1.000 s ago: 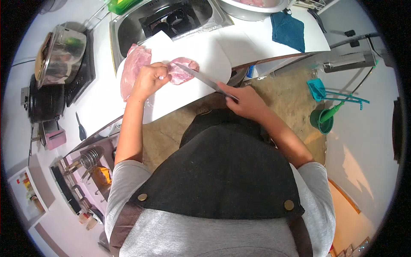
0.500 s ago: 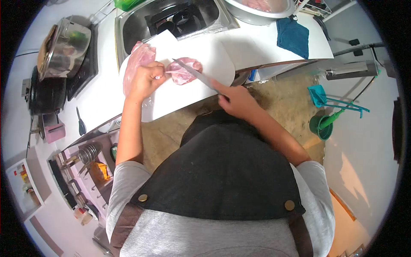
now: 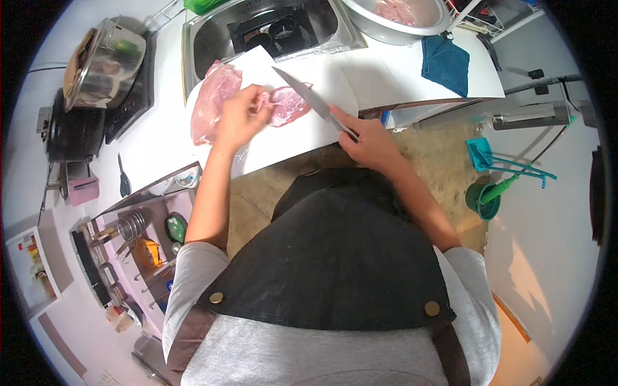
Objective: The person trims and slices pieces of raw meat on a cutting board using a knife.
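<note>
My left hand [image 3: 243, 118] pinches the left edge of a small slice of meat [image 3: 288, 106] on the white cutting board [image 3: 302, 136]. To its left lies a larger piece of pink meat [image 3: 215, 100], partly behind my hand. My right hand [image 3: 365, 137] is wrapped round the handle of a knife [image 3: 308, 94]. The blade points up and to the left, over the slice's upper right side. Whether it touches the meat I cannot tell.
Behind the board is a steel sink [image 3: 212, 40] with black items inside. A grey basin of meat [image 3: 399, 35] and a blue cloth [image 3: 445, 66] are at the back right. Scissors [image 3: 123, 177], a steel pot [image 3: 114, 64] and a black pot [image 3: 76, 125] are at left.
My left hand has loosened from a fist to a pinch and draws up the slice's edge. The knife has lifted away from the slice's middle to its upper right. The view has shifted slightly.
</note>
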`<state>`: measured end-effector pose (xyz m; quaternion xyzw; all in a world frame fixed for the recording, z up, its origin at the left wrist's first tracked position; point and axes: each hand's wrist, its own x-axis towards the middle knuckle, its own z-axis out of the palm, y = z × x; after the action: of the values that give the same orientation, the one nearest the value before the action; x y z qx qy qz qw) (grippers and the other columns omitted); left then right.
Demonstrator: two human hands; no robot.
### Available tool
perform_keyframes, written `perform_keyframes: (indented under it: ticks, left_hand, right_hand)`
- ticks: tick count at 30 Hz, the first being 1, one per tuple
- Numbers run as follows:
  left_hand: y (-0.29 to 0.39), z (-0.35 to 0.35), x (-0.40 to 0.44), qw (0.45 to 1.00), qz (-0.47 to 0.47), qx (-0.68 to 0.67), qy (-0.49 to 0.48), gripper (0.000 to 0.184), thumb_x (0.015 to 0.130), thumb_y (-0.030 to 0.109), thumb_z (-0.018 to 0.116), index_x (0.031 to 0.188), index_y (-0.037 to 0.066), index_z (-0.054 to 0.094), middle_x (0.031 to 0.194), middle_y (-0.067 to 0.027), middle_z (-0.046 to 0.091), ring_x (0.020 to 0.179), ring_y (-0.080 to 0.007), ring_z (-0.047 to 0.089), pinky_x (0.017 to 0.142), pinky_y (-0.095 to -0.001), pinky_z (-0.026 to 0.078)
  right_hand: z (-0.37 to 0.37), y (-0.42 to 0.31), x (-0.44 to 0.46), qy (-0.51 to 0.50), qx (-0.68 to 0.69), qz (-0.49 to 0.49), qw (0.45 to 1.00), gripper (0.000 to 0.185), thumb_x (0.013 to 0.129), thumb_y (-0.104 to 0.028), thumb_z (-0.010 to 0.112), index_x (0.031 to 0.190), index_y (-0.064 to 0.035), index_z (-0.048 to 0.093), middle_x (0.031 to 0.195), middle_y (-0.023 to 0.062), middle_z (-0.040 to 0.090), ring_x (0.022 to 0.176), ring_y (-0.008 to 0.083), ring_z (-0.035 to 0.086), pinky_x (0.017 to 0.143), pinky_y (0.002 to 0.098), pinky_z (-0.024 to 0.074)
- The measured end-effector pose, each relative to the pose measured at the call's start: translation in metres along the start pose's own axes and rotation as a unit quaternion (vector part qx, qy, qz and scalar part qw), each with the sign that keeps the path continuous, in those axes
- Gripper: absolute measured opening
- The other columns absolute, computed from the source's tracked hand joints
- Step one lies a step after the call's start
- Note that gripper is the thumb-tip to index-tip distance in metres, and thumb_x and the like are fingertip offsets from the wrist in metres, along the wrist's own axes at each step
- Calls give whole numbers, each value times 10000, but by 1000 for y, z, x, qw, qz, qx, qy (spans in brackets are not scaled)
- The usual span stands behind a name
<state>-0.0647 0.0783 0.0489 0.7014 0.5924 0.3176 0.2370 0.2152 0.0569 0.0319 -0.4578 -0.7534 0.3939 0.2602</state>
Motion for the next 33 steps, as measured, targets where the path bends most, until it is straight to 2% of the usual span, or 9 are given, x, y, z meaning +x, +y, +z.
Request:
perform_keyframes:
  ticks: [4,13,19,21,22,24,25,30,33]
  left_hand:
    - [12,25,13,992,58,107,-28,401,677,240,753,983,1,655,853,-167,645,712,-278,639,632,-353,516]
    - [8,40,25,990,22,129,-46,185,661,128,602,788,28,693,688,-210,620,651,-368,625,662,-418,510]
    - [11,35,14,994,-13,105,-42,174,664,133,599,756,16,690,640,-206,603,591,-341,623,607,-383,507]
    - [12,36,12,994,-33,93,-35,185,666,140,606,768,15,694,631,-199,603,574,-316,623,592,-369,504]
    - [13,38,11,995,-52,81,-27,195,668,148,612,780,13,698,623,-193,603,557,-292,624,577,-354,501]
    - [15,40,8,995,-69,67,-11,203,672,157,621,793,16,703,613,-184,604,545,-267,623,569,-341,498]
    - [16,42,6,995,-88,54,4,211,676,165,630,807,19,709,603,-175,606,533,-242,622,560,-328,495]
    - [12,53,-4,993,-58,27,101,212,693,156,639,841,27,718,635,-136,640,537,-198,617,554,-306,490]
    - [0,57,-10,987,-71,-19,144,218,708,148,645,870,22,719,653,-115,652,548,-164,607,553,-290,483]
  right_hand:
    - [1,-2,-3,-7,12,29,999,529,818,-138,571,1341,-179,502,693,180,591,550,219,557,582,331,456]
    - [-3,4,-12,10,20,54,998,539,823,-133,574,1346,-236,497,771,170,628,574,202,556,599,296,467]
    - [-8,9,-12,16,74,37,996,528,856,-133,559,1374,-191,471,694,99,590,521,144,517,564,283,458]
    - [-17,1,-7,-125,170,151,966,547,850,-169,541,1386,-176,435,880,222,649,650,311,628,691,368,511]
    - [-12,6,-5,-125,170,151,966,547,850,-169,541,1386,-176,435,880,222,649,650,311,628,691,368,511]
    - [4,16,0,-71,80,32,994,509,915,-122,510,1414,-164,420,713,23,572,533,79,514,546,253,467]
    - [9,16,3,-71,80,32,994,509,915,-122,510,1414,-164,420,713,23,572,533,79,514,546,253,467]
    - [40,10,15,31,50,-64,996,529,901,-141,519,1411,-98,386,764,179,614,568,258,578,610,346,481]
    - [40,-6,5,21,34,-20,999,521,888,-131,520,1392,-79,398,823,240,609,655,355,598,665,383,479]
